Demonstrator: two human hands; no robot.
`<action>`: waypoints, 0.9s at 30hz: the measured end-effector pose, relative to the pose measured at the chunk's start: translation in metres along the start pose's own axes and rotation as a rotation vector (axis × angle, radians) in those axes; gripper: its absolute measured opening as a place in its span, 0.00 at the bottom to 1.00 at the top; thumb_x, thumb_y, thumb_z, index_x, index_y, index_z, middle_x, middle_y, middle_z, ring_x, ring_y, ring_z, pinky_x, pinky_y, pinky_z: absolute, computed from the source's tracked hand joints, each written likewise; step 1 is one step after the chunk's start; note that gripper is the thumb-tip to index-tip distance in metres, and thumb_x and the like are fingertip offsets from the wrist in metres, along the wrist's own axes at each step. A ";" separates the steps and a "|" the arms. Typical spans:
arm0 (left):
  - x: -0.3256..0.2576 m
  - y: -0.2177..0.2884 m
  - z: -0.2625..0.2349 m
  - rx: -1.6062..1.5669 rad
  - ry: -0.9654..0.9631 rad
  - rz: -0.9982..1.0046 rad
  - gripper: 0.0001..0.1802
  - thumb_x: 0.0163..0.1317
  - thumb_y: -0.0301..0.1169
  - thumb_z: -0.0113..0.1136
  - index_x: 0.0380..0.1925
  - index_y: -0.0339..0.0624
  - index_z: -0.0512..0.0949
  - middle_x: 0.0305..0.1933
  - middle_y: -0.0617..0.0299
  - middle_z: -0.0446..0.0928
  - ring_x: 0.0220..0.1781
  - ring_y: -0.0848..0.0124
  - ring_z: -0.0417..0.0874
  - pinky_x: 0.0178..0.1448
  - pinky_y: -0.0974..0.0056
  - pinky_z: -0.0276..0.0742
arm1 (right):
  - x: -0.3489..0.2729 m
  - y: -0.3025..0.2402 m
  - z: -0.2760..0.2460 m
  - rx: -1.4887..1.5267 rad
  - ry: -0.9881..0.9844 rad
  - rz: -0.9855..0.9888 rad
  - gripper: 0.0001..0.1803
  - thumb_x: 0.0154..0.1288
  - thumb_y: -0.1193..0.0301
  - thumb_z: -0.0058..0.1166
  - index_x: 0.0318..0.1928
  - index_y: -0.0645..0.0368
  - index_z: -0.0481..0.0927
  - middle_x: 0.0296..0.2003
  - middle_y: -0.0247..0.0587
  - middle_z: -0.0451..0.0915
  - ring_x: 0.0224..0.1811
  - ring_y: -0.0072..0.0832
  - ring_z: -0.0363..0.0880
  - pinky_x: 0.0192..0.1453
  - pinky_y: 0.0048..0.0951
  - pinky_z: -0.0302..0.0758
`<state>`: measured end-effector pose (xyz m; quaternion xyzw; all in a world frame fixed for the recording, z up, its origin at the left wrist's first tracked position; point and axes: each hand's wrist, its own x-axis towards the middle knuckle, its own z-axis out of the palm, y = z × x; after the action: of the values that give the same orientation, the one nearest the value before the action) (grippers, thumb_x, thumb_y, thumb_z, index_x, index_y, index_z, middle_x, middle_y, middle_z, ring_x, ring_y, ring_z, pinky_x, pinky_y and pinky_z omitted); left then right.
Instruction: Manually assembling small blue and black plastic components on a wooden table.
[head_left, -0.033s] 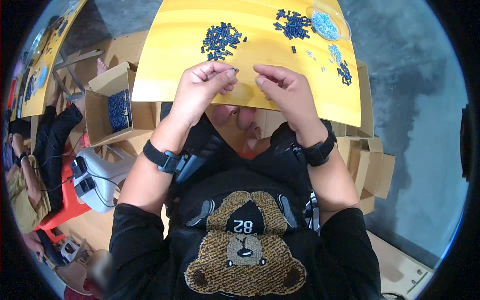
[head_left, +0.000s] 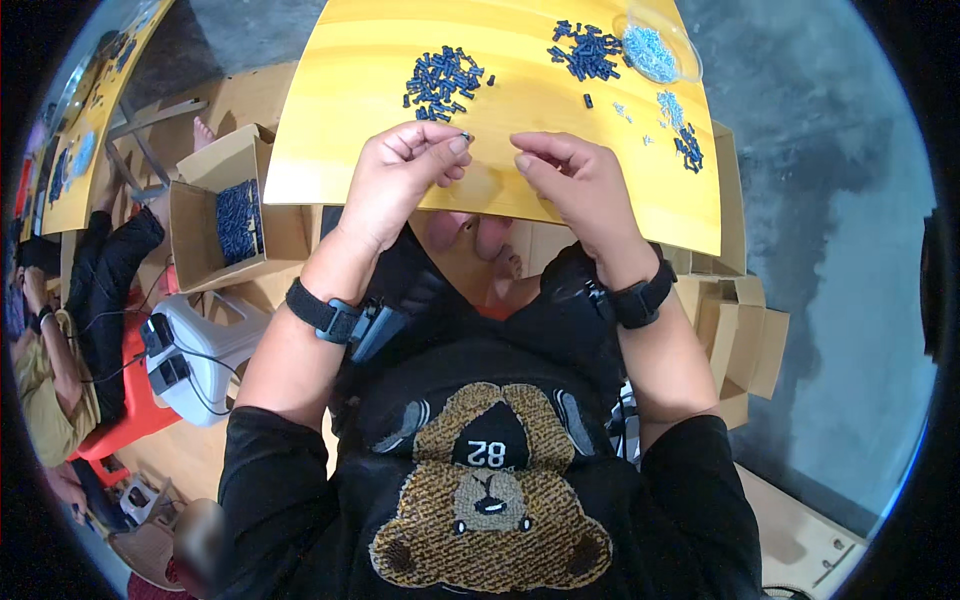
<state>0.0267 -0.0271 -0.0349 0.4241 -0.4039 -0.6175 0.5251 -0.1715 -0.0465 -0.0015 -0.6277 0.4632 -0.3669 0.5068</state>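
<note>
My left hand [head_left: 405,172] is over the near edge of the yellow table [head_left: 340,120]. Its thumb and index finger pinch a small dark piece [head_left: 467,136], mostly covered by the fingertips. A short way to the right, my right hand [head_left: 580,180] has its fingers curled and its thumb drawn in toward them; whatever they may hold is too small to make out. The two hands do not touch. Beyond my left hand lies a heap of small black plastic parts [head_left: 440,82]. One loose black part [head_left: 588,101] lies beyond my right hand.
Farther back is another black heap [head_left: 587,50], beside a clear round dish [head_left: 690,68] of light-blue bits. Small light-blue pieces [head_left: 670,108] and more black parts [head_left: 689,150] lie at right. A carton [head_left: 190,225] of dark parts stands left, near a white stool [head_left: 205,365] and a seated person [head_left: 60,390].
Both hands have shifted very slightly, the left one toward the left and the right one toward the right, so the gap between them is a little wider. The grips look the same.
</note>
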 end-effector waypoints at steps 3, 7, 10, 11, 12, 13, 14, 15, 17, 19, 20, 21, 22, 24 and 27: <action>0.004 -0.005 -0.006 -0.034 0.014 0.009 0.08 0.62 0.30 0.58 0.38 0.38 0.79 0.32 0.63 0.80 0.32 0.79 0.78 0.37 0.74 0.72 | 0.015 0.008 -0.010 -0.253 0.016 -0.022 0.12 0.55 0.69 0.59 0.39 0.64 0.82 0.33 0.42 0.83 0.32 0.25 0.80 0.38 0.24 0.75; 0.006 -0.005 -0.006 -0.046 -0.024 -0.001 0.08 0.62 0.29 0.57 0.39 0.38 0.78 0.33 0.63 0.80 0.33 0.78 0.78 0.39 0.74 0.73 | 0.046 0.009 -0.005 -0.554 0.072 -0.133 0.14 0.53 0.67 0.59 0.36 0.65 0.82 0.31 0.48 0.82 0.30 0.31 0.82 0.37 0.27 0.76; 0.006 -0.005 -0.009 -0.025 -0.035 -0.005 0.08 0.62 0.29 0.58 0.40 0.37 0.78 0.33 0.63 0.80 0.34 0.78 0.78 0.39 0.74 0.73 | 0.072 0.016 -0.001 -0.578 0.141 -0.151 0.14 0.52 0.67 0.60 0.37 0.65 0.82 0.29 0.48 0.82 0.29 0.31 0.82 0.36 0.27 0.76; 0.006 -0.006 -0.010 -0.027 -0.030 -0.003 0.08 0.62 0.29 0.58 0.40 0.37 0.78 0.33 0.63 0.80 0.34 0.78 0.78 0.39 0.74 0.73 | 0.080 0.021 0.001 -0.497 0.154 -0.103 0.15 0.52 0.67 0.61 0.37 0.64 0.82 0.29 0.46 0.82 0.28 0.30 0.81 0.36 0.27 0.76; 0.007 -0.009 -0.011 -0.062 -0.049 0.009 0.09 0.62 0.29 0.58 0.40 0.37 0.78 0.33 0.63 0.80 0.34 0.78 0.78 0.39 0.73 0.73 | 0.086 0.024 0.002 -0.498 0.149 -0.105 0.15 0.52 0.67 0.61 0.37 0.64 0.82 0.29 0.46 0.82 0.28 0.30 0.81 0.36 0.27 0.76; 0.008 -0.010 -0.012 -0.096 -0.070 0.021 0.09 0.62 0.29 0.58 0.39 0.37 0.77 0.33 0.63 0.80 0.34 0.78 0.78 0.40 0.73 0.73 | 0.091 0.026 0.000 -0.400 0.166 -0.020 0.15 0.51 0.67 0.61 0.38 0.64 0.82 0.28 0.44 0.82 0.28 0.28 0.81 0.35 0.26 0.76; 0.007 -0.009 -0.012 -0.099 -0.062 0.022 0.09 0.62 0.29 0.58 0.39 0.37 0.77 0.33 0.63 0.80 0.34 0.78 0.78 0.40 0.73 0.73 | 0.095 0.029 0.001 -0.300 0.179 0.066 0.16 0.51 0.67 0.62 0.39 0.64 0.82 0.27 0.42 0.82 0.27 0.26 0.80 0.35 0.25 0.76; 0.006 -0.008 -0.011 -0.059 -0.065 0.020 0.09 0.62 0.30 0.58 0.39 0.36 0.77 0.33 0.64 0.79 0.34 0.78 0.78 0.40 0.73 0.73 | 0.097 0.032 0.001 -0.302 0.172 0.067 0.16 0.51 0.67 0.62 0.39 0.64 0.82 0.27 0.42 0.82 0.27 0.26 0.80 0.35 0.25 0.76; 0.006 -0.008 -0.011 -0.022 -0.065 0.019 0.09 0.62 0.30 0.58 0.39 0.36 0.78 0.33 0.64 0.79 0.34 0.78 0.78 0.40 0.73 0.73 | 0.101 0.037 0.003 -0.318 0.201 0.034 0.17 0.51 0.67 0.63 0.40 0.64 0.82 0.25 0.40 0.81 0.26 0.24 0.79 0.34 0.23 0.75; 0.006 -0.008 -0.012 0.019 -0.078 0.016 0.10 0.62 0.31 0.58 0.39 0.36 0.78 0.33 0.64 0.79 0.34 0.78 0.78 0.40 0.73 0.74 | 0.105 0.041 0.006 -0.349 0.192 0.009 0.16 0.51 0.67 0.63 0.40 0.64 0.82 0.25 0.40 0.81 0.27 0.24 0.79 0.34 0.23 0.75; 0.006 -0.008 -0.013 0.016 -0.077 0.017 0.10 0.62 0.31 0.58 0.39 0.36 0.78 0.33 0.64 0.79 0.34 0.78 0.78 0.40 0.73 0.74 | 0.106 0.040 0.008 -0.376 0.187 -0.017 0.16 0.51 0.68 0.63 0.40 0.64 0.82 0.25 0.40 0.81 0.27 0.24 0.79 0.34 0.24 0.75; 0.006 -0.007 -0.014 0.018 -0.085 0.014 0.10 0.62 0.31 0.58 0.39 0.36 0.78 0.33 0.63 0.80 0.34 0.78 0.78 0.40 0.73 0.74 | 0.107 0.039 0.010 -0.379 0.184 -0.017 0.16 0.51 0.68 0.63 0.40 0.64 0.82 0.25 0.40 0.81 0.27 0.24 0.79 0.34 0.24 0.75; 0.005 -0.006 -0.016 0.020 -0.093 0.011 0.10 0.62 0.31 0.59 0.39 0.36 0.78 0.33 0.63 0.80 0.34 0.78 0.78 0.40 0.73 0.74 | 0.108 0.037 0.012 -0.419 0.187 -0.017 0.16 0.51 0.68 0.63 0.39 0.64 0.82 0.25 0.40 0.81 0.26 0.24 0.79 0.34 0.24 0.75; 0.005 -0.003 -0.014 0.030 -0.092 -0.003 0.10 0.62 0.32 0.59 0.39 0.36 0.78 0.33 0.63 0.80 0.34 0.78 0.77 0.40 0.73 0.73 | 0.108 0.034 0.012 -0.456 0.191 -0.015 0.15 0.51 0.68 0.63 0.38 0.64 0.82 0.25 0.40 0.82 0.26 0.24 0.79 0.34 0.24 0.75; 0.006 -0.003 -0.013 0.020 -0.095 -0.010 0.11 0.62 0.32 0.58 0.39 0.36 0.77 0.33 0.63 0.80 0.33 0.78 0.77 0.40 0.73 0.73 | 0.108 0.033 0.014 -0.448 0.176 -0.029 0.12 0.54 0.71 0.62 0.37 0.65 0.82 0.23 0.30 0.79 0.23 0.14 0.72 0.27 0.16 0.69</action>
<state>0.0376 -0.0335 -0.0424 0.4014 -0.4325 -0.6355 0.4980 -0.1328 -0.1475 -0.0377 -0.6964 0.5664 -0.3157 0.3074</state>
